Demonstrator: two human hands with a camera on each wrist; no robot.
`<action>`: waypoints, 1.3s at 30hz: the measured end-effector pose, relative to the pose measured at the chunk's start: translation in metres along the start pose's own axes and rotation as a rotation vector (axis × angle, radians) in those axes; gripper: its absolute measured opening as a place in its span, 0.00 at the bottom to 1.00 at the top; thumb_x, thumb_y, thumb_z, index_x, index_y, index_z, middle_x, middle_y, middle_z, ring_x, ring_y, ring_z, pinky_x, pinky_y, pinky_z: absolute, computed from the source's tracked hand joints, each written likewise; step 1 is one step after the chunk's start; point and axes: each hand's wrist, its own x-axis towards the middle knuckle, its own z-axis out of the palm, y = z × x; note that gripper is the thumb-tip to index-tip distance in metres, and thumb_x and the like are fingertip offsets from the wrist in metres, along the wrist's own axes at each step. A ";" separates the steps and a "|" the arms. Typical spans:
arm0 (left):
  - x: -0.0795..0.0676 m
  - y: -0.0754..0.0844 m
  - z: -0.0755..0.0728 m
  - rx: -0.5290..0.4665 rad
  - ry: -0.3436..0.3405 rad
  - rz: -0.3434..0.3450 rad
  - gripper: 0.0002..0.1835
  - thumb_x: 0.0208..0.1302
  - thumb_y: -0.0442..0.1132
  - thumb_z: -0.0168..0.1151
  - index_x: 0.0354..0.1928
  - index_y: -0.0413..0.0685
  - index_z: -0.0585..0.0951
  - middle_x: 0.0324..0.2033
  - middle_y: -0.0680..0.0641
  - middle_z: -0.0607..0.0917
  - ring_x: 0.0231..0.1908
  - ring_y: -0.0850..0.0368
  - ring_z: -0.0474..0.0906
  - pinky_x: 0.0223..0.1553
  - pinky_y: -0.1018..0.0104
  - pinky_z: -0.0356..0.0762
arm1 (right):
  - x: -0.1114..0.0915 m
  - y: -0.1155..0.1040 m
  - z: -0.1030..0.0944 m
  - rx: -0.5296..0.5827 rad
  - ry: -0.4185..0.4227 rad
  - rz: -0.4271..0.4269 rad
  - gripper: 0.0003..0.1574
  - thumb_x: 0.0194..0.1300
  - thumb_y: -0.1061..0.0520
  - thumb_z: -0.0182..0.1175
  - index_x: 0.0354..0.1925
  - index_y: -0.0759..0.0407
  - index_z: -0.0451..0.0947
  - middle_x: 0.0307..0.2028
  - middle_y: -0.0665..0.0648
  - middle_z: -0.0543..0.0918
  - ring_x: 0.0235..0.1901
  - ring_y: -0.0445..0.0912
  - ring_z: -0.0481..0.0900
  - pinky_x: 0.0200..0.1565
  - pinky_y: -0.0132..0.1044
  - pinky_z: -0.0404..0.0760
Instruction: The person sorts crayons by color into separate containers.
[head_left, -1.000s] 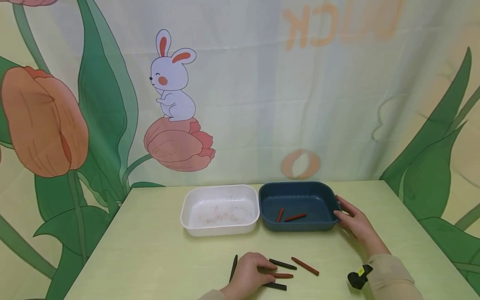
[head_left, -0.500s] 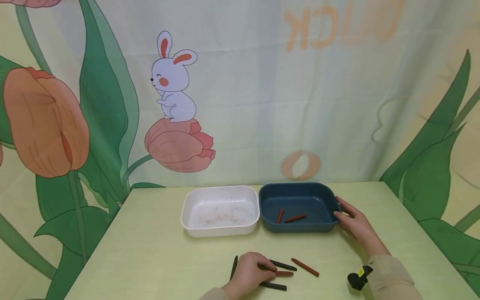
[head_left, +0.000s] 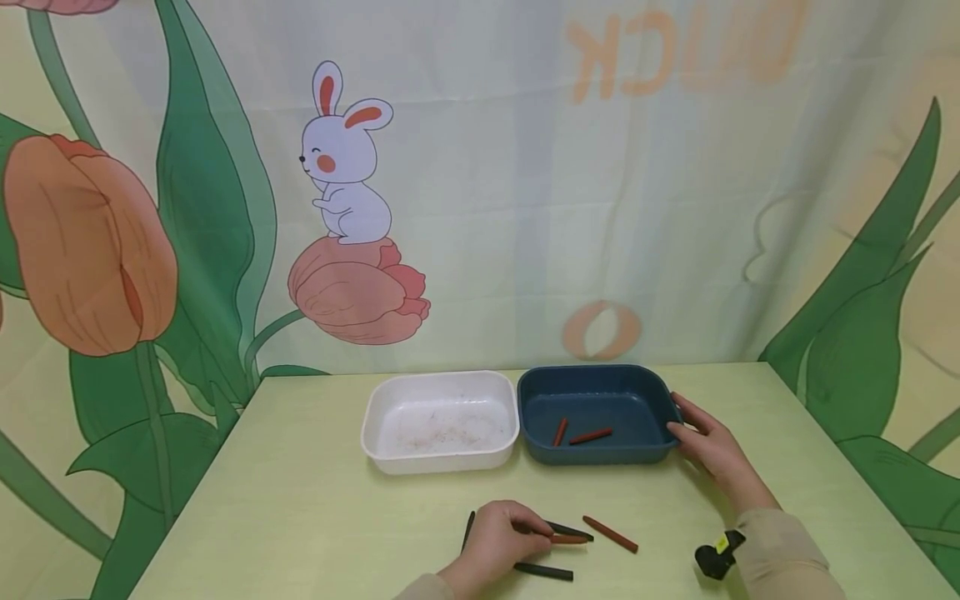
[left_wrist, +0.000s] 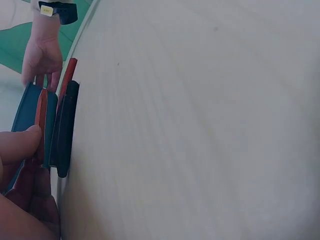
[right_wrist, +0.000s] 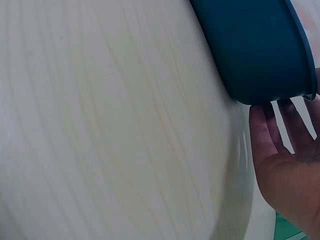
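Note:
Between thumb and fingers my left hand [head_left: 498, 542] pinches a reddish-brown crayon [head_left: 570, 540], its pointed end showing in the left wrist view. Around that hand lie black crayons: one upright-angled crayon [head_left: 468, 530] at its left, one [head_left: 573, 532] just behind the pinched crayon, one [head_left: 547, 572] in front. Another reddish-brown crayon [head_left: 611, 534] lies to the right. My right hand [head_left: 712, 454] holds the right end of the dark blue tray [head_left: 600, 455], thumb at the rim and fingers against the outer wall. Two short reddish-brown crayons [head_left: 591, 436] lie inside it.
Left of the blue tray, close beside it, stands a white tray [head_left: 442, 463] with specks on its bottom. Both sit near the back edge of the pale table [head_left: 300, 500]. A printed curtain [head_left: 487, 208] hangs behind. A black device [head_left: 716, 560] is on the right wrist.
The pinched reddish-brown crayon has risen slightly with my left hand and now overlaps the black crayon behind it. My right hand stays at the blue tray.

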 end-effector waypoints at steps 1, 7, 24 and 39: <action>0.000 0.000 0.000 0.002 0.001 0.000 0.06 0.47 0.30 0.77 0.28 0.46 0.90 0.28 0.57 0.86 0.32 0.65 0.78 0.35 0.72 0.75 | 0.000 0.000 0.000 0.001 0.000 -0.001 0.43 0.73 0.59 0.56 0.76 0.66 0.47 0.74 0.74 0.48 0.43 0.22 0.72 0.43 0.23 0.78; 0.003 0.004 0.001 0.003 0.016 0.003 0.06 0.48 0.31 0.77 0.28 0.49 0.91 0.27 0.58 0.86 0.30 0.67 0.78 0.31 0.73 0.76 | 0.000 0.001 0.000 -0.009 -0.007 0.011 0.44 0.73 0.57 0.57 0.77 0.64 0.47 0.74 0.73 0.48 0.44 0.21 0.71 0.44 0.23 0.78; 0.026 0.028 -0.001 -0.065 0.094 0.031 0.06 0.50 0.31 0.76 0.31 0.46 0.90 0.29 0.55 0.88 0.30 0.66 0.78 0.29 0.73 0.75 | -0.002 0.001 0.002 0.005 0.005 0.017 0.42 0.73 0.61 0.55 0.76 0.66 0.47 0.74 0.74 0.49 0.42 0.23 0.73 0.43 0.24 0.79; 0.054 0.056 -0.012 -0.027 0.193 0.102 0.04 0.54 0.31 0.74 0.32 0.46 0.90 0.29 0.54 0.86 0.30 0.63 0.79 0.30 0.69 0.79 | 0.000 0.000 0.002 -0.082 0.010 0.061 0.42 0.76 0.54 0.54 0.78 0.56 0.46 0.75 0.69 0.49 0.66 0.52 0.65 0.47 0.22 0.76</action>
